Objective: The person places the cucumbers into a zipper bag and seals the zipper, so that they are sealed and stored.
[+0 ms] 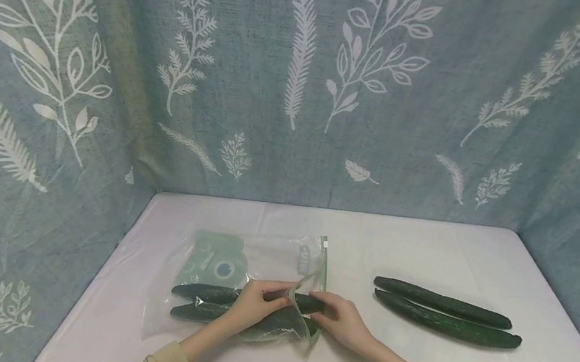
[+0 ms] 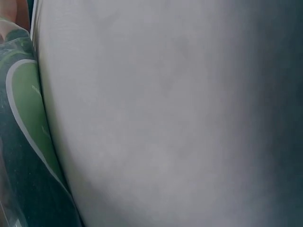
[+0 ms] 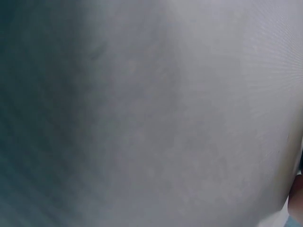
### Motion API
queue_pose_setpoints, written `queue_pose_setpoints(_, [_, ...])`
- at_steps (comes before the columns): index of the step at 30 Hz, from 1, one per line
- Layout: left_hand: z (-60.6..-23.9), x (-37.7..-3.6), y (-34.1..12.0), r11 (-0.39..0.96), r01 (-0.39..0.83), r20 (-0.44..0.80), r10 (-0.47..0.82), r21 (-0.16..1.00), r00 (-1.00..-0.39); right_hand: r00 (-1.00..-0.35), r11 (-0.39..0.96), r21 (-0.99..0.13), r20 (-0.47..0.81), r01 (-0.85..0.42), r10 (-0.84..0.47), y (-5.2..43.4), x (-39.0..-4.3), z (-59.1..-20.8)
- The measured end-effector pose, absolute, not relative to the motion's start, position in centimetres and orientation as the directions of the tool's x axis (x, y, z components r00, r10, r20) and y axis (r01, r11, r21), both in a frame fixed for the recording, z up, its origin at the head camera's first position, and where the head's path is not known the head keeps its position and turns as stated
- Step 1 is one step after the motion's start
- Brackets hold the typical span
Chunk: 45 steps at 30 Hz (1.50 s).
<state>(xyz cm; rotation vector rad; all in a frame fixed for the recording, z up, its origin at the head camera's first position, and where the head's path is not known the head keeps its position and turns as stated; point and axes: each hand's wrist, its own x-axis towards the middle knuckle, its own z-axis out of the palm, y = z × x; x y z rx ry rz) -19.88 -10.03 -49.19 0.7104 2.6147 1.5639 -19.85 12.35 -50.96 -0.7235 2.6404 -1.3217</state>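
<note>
The head view is bright and soft with faint shadows and bent edges, but both wrist views are blurry.

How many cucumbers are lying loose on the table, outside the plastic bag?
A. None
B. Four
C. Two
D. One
C: two cucumbers lie side by side on the table, to the right of the plastic bag, which both hands hold at its mouth.
</note>
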Motion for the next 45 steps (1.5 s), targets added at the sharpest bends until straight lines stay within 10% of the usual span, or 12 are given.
queue_pose_setpoints(45, [-46.2, -18.4, -10.0, 0.322, 0.331, 0.184, 0.411, 0.887, -0.893, -0.9, 0.479, -0.837, 0.037, -0.265, -0.434, 14.7, -19.6, -49.5])
